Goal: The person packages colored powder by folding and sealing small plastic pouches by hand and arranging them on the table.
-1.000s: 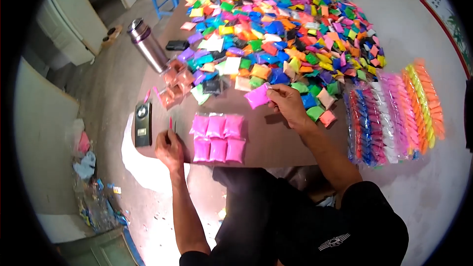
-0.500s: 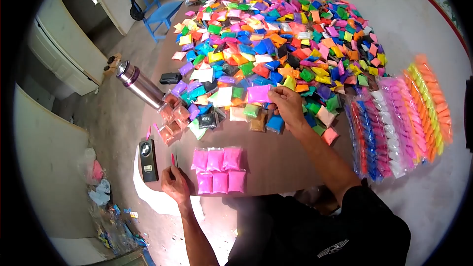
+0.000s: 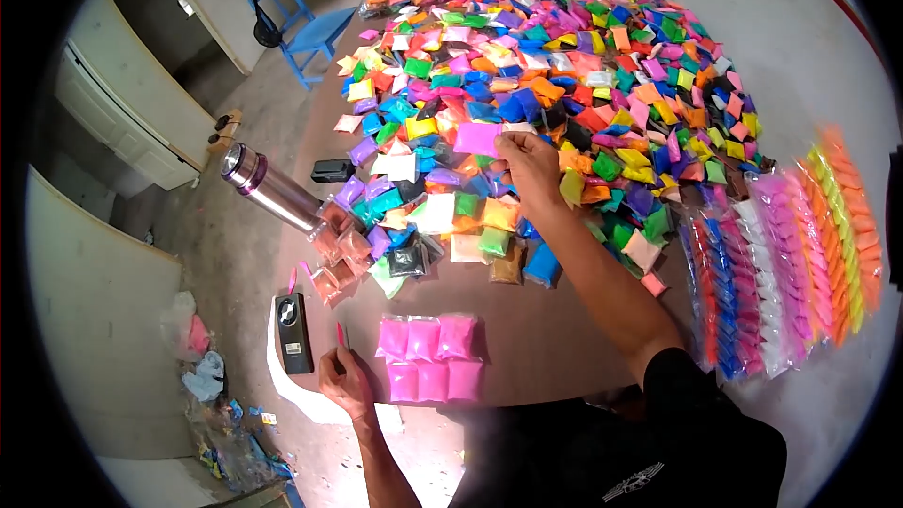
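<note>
My right hand [image 3: 529, 165] pinches a bright pink packet [image 3: 478, 138] by its right edge, above the near part of a big heap of small coloured packets [image 3: 564, 85]. My left hand [image 3: 345, 383], fingers closed, rests near the table's front edge. From it a slim pink-and-grey tool [image 3: 342, 334] points away; its exact kind is unclear. Right of that hand lie pink packets [image 3: 423, 339] in two neat rows of three. A black handheld device [image 3: 293, 334] with a round silver part lies to the left.
A steel flask [image 3: 277, 190] leans at the table's left side, beside reddish-brown packets [image 3: 340, 245]. Behind it sits a small black case [image 3: 332, 170]. Long strips of coloured packets [image 3: 771, 263] lie at right. A blue chair [image 3: 310, 33] stands on the floor beyond.
My right hand has carried the pink packet farther over the heap. The whole view has shifted slightly, and my left hand still keeps the slim tool.
</note>
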Motion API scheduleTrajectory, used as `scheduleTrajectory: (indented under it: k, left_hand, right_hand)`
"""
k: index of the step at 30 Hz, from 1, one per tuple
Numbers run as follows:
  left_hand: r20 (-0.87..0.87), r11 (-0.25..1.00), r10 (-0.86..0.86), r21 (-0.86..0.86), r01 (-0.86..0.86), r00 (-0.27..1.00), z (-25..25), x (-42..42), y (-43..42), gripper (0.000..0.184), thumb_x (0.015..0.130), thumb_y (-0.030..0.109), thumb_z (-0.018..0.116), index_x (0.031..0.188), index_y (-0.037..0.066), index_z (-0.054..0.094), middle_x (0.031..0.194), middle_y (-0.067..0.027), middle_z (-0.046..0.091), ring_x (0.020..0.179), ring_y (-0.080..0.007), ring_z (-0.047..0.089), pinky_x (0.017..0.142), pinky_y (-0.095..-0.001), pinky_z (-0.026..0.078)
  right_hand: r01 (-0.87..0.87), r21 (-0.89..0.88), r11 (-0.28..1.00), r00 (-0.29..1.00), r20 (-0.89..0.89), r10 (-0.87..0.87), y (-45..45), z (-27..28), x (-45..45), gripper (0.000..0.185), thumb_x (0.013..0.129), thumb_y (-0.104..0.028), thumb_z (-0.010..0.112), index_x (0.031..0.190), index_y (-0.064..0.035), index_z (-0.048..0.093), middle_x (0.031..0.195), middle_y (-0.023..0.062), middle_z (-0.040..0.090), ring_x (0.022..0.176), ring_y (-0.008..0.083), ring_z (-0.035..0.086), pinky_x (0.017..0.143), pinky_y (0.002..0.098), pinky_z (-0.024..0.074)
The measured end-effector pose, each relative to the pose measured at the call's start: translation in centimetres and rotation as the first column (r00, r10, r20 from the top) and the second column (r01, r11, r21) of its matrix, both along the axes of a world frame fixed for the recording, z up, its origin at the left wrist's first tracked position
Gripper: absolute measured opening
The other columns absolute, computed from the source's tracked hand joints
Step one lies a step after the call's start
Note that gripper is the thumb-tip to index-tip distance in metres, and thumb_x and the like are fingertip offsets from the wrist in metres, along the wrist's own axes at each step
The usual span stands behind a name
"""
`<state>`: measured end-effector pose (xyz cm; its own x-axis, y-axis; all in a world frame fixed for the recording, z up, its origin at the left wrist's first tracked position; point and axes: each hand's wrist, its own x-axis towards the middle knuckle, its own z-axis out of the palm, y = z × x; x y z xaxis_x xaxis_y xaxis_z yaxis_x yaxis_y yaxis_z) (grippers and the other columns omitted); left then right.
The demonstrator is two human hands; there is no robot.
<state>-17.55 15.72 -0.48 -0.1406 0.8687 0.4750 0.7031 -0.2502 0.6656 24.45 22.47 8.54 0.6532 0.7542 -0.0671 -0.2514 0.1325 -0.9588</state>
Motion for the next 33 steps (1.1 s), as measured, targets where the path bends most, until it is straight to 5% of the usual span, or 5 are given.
scheduleTrajectory:
  k: [11,18,20,30,33]
  left_hand:
    - [0.062,0.998,0.05,-0.028,-0.049,0.997,0.1,0.4,0.1,0.015,0.097,0.007,0.068,0.089,-0.005,0.068,0.08,-0.0137,0.069,0.067,-0.0221,0.059,0.063,-0.0359,0.049]
    - [0.084,0.999,0.024,-0.035,-0.021,0.996,0.1,0.3,0.0,0.015,0.099,0.008,0.067,0.09,-0.004,0.068,0.077,-0.0111,0.067,0.065,-0.0188,0.056,0.059,-0.0338,0.046]
    - [0.081,0.999,0.026,-0.031,-0.024,0.996,0.0,0.3,0.0,0.016,0.099,0.008,0.067,0.09,-0.004,0.068,0.077,-0.0105,0.066,0.065,-0.0181,0.055,0.059,-0.0331,0.046]
    - [0.106,0.994,0.043,-0.105,-0.032,0.993,0.1,0.2,-0.2,0.019,0.1,0.007,0.065,0.089,-0.008,0.064,0.076,-0.0113,0.063,0.069,-0.0166,0.052,0.064,-0.0335,0.047]
    - [0.072,0.991,0.067,-0.124,-0.058,0.995,0.5,0.6,-0.2,0.018,0.099,0.006,0.063,0.088,-0.008,0.064,0.076,-0.0115,0.065,0.07,-0.0172,0.055,0.065,-0.0336,0.048]
  right_hand:
    - [-0.067,-0.083,0.994,0.997,0.022,0.069,2.5,-1.5,0.8,0.028,0.094,-0.018,0.072,0.112,0.003,0.069,0.097,0.0076,0.073,0.078,0.0132,0.072,0.06,0.0233,0.0543]
    - [-0.139,-0.188,0.972,0.936,0.295,0.191,2.8,-2.9,1.2,0.043,0.093,-0.017,0.074,0.129,0.0055,0.063,0.115,0.0163,0.071,0.101,0.022,0.073,0.072,0.0329,0.0614]
    - [0.106,-0.166,0.98,0.527,0.845,0.086,2.5,-2.2,1.8,0.041,0.092,-0.02,0.074,0.126,0.0026,0.066,0.117,0.0192,0.072,0.101,0.0291,0.073,0.085,0.0383,0.0589]
    - [0.162,0.022,0.987,0.112,0.993,-0.041,14.6,0.4,9.6,0.021,0.089,-0.024,0.067,0.099,-0.0096,0.079,0.104,0.014,0.075,0.105,0.0334,0.068,0.093,0.0509,0.0493]
    - [0.211,-0.321,0.923,0.131,0.945,0.299,18.8,0.4,11.2,0.031,0.091,-0.035,0.06,0.105,-0.0151,0.079,0.113,0.0104,0.076,0.109,0.0344,0.069,0.097,0.0594,0.0465]
